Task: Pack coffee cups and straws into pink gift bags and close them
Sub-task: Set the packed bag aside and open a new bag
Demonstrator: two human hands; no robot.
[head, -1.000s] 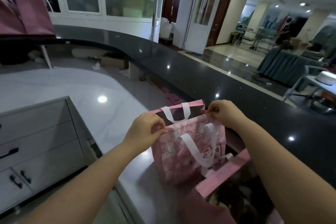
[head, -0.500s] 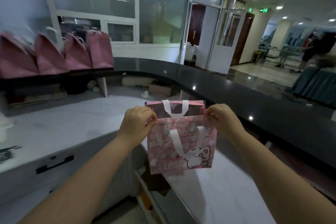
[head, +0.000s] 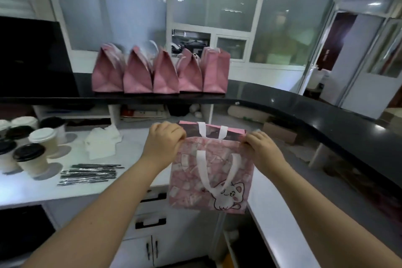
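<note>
Above the tabletop (head: 76, 185) corner, a pink gift bag (head: 211, 180) is held in mid-air, its top corners pinched by the curled fingers (head: 177, 135) of left hand (head: 165, 143) and right hand (head: 263, 150); opening is judged under way, and setting down near the coffee cups (head: 32, 159) and straws (head: 91, 173) is called for next.

Pink against black and white.
The gift bag (head: 189, 180) is pink with a pale scattered print, a black-outlined white cat (head: 226, 197) and white handles (head: 201, 165); the row of bags (head: 164, 76) is plain pink, the counter (head: 282, 102) black, the cups (head: 36, 165) cream under black or white lids (head: 29, 152).
</note>
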